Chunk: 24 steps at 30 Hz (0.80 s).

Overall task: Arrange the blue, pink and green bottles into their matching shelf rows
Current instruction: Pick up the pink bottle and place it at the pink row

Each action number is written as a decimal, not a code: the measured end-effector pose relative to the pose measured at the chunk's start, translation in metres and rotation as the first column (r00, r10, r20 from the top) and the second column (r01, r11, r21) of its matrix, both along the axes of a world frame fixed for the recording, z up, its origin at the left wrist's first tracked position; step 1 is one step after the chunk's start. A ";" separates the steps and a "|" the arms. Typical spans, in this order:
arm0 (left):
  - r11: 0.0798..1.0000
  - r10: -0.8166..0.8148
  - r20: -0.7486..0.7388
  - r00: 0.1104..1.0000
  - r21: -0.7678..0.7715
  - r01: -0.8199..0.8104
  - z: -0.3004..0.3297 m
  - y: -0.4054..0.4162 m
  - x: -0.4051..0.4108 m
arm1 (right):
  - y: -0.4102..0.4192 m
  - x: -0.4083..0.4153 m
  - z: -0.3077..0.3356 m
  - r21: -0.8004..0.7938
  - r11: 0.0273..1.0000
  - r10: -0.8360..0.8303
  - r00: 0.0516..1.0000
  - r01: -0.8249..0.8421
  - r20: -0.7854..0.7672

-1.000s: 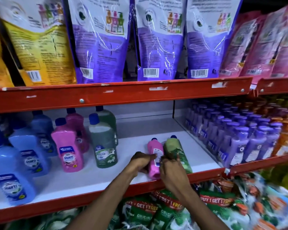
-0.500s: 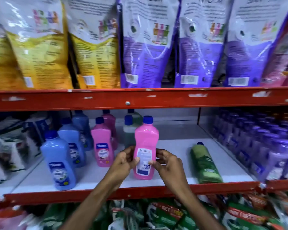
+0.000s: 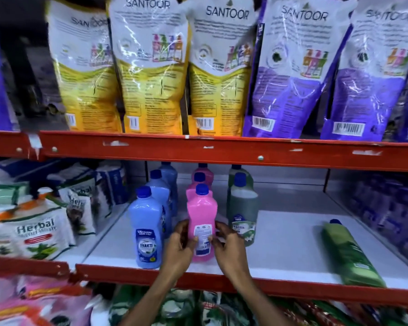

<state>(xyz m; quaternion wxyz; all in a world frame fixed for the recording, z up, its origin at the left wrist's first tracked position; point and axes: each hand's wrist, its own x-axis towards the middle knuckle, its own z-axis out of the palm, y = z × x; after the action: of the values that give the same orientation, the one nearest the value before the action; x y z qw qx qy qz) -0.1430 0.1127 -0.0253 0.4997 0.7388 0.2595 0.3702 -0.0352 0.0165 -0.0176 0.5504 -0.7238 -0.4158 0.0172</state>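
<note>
A pink bottle (image 3: 201, 215) with a blue cap stands upright at the front of the pink row on the white shelf (image 3: 285, 245). My left hand (image 3: 180, 245) and my right hand (image 3: 229, 245) clasp its lower sides. Two more pink bottles stand behind it. To its left runs a row of blue bottles (image 3: 147, 229). To its right stands a row of dark green bottles (image 3: 243, 217). A lighter green bottle (image 3: 350, 255) lies on its side at the shelf's right front.
Red shelf beams (image 3: 222, 154) frame the bay above and below. Yellow and purple Santoor pouches (image 3: 151, 74) fill the upper shelf. Herbal refill packs (image 3: 35, 231) crowd the left bay, purple bottles (image 3: 391, 208) the right. Packets lie on the level below.
The pink bottle was lifted from lying beside the green one, carried left and set upright at the front of the pink row. The view swung left with it.
</note>
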 end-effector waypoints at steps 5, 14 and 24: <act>0.998 -0.001 -0.062 0.998 0.060 0.005 -0.005 -0.001 -0.010 | -0.001 0.000 -0.003 0.025 0.996 -0.080 0.995 0.081 -0.057; 0.977 0.131 -0.094 0.987 0.182 -0.112 -0.009 0.000 -0.010 | -0.012 0.007 -0.004 -0.084 0.966 0.238 0.967 -0.246 -0.088; 0.963 0.136 -0.110 0.985 0.248 -0.105 -0.012 -0.011 -0.019 | -0.011 0.003 -0.007 -0.111 0.968 0.213 0.971 -0.225 -0.113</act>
<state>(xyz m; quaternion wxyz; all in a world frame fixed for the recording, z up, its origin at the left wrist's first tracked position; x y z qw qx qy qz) -0.1623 0.1018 -0.0370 0.3655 0.7986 0.2882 0.3815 -0.0322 0.0057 -0.0249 0.5195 -0.7043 -0.4632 0.1397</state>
